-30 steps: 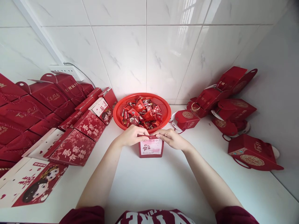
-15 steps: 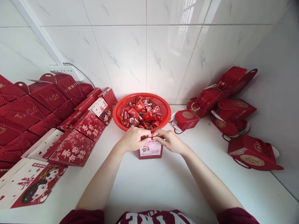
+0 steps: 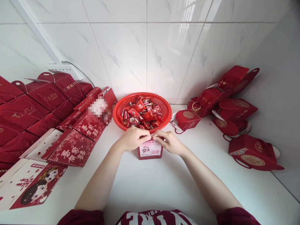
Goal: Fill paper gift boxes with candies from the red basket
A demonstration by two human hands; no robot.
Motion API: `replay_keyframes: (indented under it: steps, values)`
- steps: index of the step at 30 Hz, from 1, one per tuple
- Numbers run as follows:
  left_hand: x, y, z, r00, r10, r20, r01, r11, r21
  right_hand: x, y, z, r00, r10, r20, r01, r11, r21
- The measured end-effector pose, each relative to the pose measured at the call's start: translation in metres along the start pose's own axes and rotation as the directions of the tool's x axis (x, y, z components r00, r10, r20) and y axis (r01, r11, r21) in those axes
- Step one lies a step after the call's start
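Note:
A small red box (image 3: 150, 151) with a pink and white front panel stands upright on the white table, just in front of a red basket (image 3: 117, 120) heaped with wrapped sweets. My left hand (image 3: 134, 139) is at the box's upper left, thumb and fingers pinched together at its top edge. Over the upper right, my right hand (image 3: 169, 141) pinches at the same top edge, its fingertips close to those of the left. What lies between the fingertips is too small to make out.
Stacked red gift boxes (image 3: 23, 114) fill the left side, with patterned boxes (image 3: 72, 150) beside them. On the right lie several red boxes with cord handles (image 3: 250, 154). A tiled wall (image 3: 126, 56) rises behind the basket, and a power strip (image 3: 67, 70) sits at the back left.
My left hand has shifted slightly left, leaving a little more of the box's front panel showing. My right hand stays nearly in place.

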State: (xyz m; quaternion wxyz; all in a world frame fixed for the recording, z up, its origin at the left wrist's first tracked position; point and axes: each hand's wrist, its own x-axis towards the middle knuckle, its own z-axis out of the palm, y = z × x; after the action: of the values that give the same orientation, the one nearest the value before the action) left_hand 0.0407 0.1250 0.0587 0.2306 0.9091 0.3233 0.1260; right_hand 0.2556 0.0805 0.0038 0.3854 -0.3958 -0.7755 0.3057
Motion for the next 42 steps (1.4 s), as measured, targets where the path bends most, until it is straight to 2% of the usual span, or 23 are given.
replay_keyframes:
  steps: [3,5,8,10,12,14,16,18,20,25,29,32,36,38,42]
  values:
    - [-0.002,0.001,-0.002,0.998,-0.051,-0.033,0.053,0.997,0.056,0.001,0.001,0.0,1.0,0.024,-0.018,-0.025,1.0,-0.016]
    - [-0.003,0.003,-0.002,0.999,-0.031,-0.041,0.034,0.997,0.075,0.001,-0.003,-0.002,0.999,0.04,-0.012,-0.04,0.999,-0.029]
    - [-0.007,0.008,-0.006,1.0,0.021,0.0,-0.021,0.998,0.061,-0.003,-0.019,-0.01,0.995,0.085,0.06,-0.077,0.989,-0.126]
    - [-0.013,0.015,-0.013,0.998,0.066,0.021,-0.066,0.997,0.034,-0.008,-0.035,-0.02,0.983,0.108,0.146,-0.083,0.982,-0.167]
    - [-0.022,0.023,-0.022,0.995,0.091,-0.036,-0.09,0.996,0.027,-0.014,-0.051,-0.031,0.967,0.093,0.237,-0.076,0.994,-0.08]
    - [-0.032,0.034,-0.029,0.988,0.036,-0.149,-0.031,0.999,0.037,-0.019,-0.062,-0.041,0.958,0.06,0.282,-0.076,0.996,0.044]
    - [-0.038,0.045,-0.031,0.969,-0.103,-0.224,0.111,0.994,0.023,-0.022,-0.068,-0.048,0.964,0.048,0.262,-0.065,0.996,0.057]
    - [-0.04,0.055,-0.026,0.941,-0.236,-0.243,0.25,0.968,0.026,-0.024,-0.069,-0.05,0.976,0.053,0.213,-0.048,0.998,-0.028]
    - [-0.038,0.064,-0.014,0.928,-0.293,-0.231,0.313,0.948,0.056,-0.024,-0.068,-0.05,0.982,0.064,0.176,-0.044,0.992,-0.115]
    - [-0.028,0.073,0.014,0.938,-0.321,-0.133,0.331,0.942,0.059,-0.024,-0.067,-0.045,0.975,0.062,0.212,-0.014,0.975,-0.223]
    - [-0.031,0.064,0.014,0.925,-0.367,-0.094,0.361,0.929,-0.077,-0.026,-0.069,-0.047,0.971,0.049,0.233,0.017,0.962,-0.273]
    - [-0.037,0.055,0.01,0.905,-0.4,-0.144,0.388,0.916,-0.106,-0.028,-0.069,-0.05,0.978,0.069,0.198,-0.005,0.951,-0.308]
    - [-0.042,0.048,0.012,0.925,-0.37,-0.087,0.351,0.919,-0.182,-0.028,-0.067,-0.047,0.984,0.066,0.167,-0.024,0.971,-0.238]
    - [-0.043,0.048,0.016,0.93,-0.357,-0.086,0.333,0.918,-0.216,-0.027,-0.064,-0.043,0.991,0.063,0.116,-0.034,0.971,-0.236]
    - [-0.047,0.052,0.022,0.936,-0.334,-0.108,0.303,0.924,-0.232,-0.027,-0.058,-0.034,0.986,0.165,0.019,-0.152,0.941,-0.303]
